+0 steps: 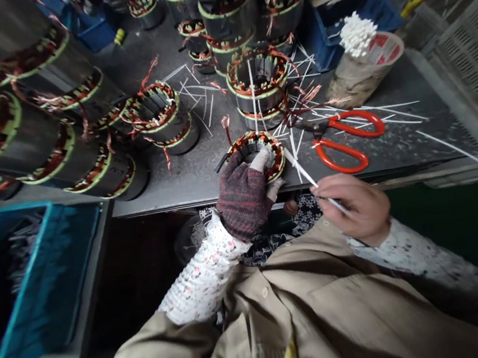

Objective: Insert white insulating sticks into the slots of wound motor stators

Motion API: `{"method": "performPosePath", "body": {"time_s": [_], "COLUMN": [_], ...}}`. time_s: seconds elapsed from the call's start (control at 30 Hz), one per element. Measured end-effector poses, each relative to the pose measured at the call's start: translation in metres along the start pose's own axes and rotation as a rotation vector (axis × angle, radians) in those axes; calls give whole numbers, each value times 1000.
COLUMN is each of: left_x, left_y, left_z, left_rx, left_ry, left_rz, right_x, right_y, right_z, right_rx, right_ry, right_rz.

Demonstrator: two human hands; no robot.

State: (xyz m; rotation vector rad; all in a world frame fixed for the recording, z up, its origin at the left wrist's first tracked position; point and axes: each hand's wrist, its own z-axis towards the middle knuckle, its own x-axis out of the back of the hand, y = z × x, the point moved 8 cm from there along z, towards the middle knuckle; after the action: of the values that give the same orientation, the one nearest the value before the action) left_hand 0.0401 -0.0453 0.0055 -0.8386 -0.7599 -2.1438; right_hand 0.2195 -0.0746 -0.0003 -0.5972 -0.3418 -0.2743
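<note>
A small motor stator point(279, 164), a ring of red-brown windings with a pale green rim, sits near the bench's front edge. My left hand point(245, 193), in a dark striped knitted glove, grips its near side with fingers reaching into the bore. From the stator's far rim a thin white strip point(253, 99) sticks up. My right hand point(353, 204), bare, is closed on a slim white stick point(303, 169). The stick's far tip is close beside the stator's right rim; whether they touch I cannot tell.
Orange-handled scissors point(341, 155) lie right, among scattered white strips point(450, 147). Behind them stands a taped holder point(361, 68) full of white strips. More stators point(162, 118) and tall stacks point(38, 71) line the left and back. A teal bin point(70, 270) is at lower left.
</note>
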Motion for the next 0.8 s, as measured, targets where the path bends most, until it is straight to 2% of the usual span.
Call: {"method": "performPosePath", "body": {"time_s": [0.1, 0.17, 0.3, 0.37, 0.5, 0.6, 0.8], "left_x": [-1, -1, 2, 2, 3, 5, 1], "left_y": [-1, 0, 2, 1, -1, 0, -5], "left_z": [0, 1, 1, 1, 3, 6, 8], "left_rx": [6, -2, -53, -45, -4, 7, 76], "left_ry": [-1, 3, 22, 6, -9, 9, 55], "left_rz": [-3, 2, 43, 34, -31, -19, 20], "right_x": [0, 7, 12, 3, -24, -40, -69], "right_y": [1, 3, 1, 9, 39, 57, 69], "right_z": [-2, -1, 0, -2, -12, -15, -27], "right_rx": [-30, -62, -105, -234, -639, -828, -1074], "right_ry": [-48, -20, 24, 4, 53, 88, -194], "right_rz": [-135, -153, 3, 166, 650, 888, 1037]}}
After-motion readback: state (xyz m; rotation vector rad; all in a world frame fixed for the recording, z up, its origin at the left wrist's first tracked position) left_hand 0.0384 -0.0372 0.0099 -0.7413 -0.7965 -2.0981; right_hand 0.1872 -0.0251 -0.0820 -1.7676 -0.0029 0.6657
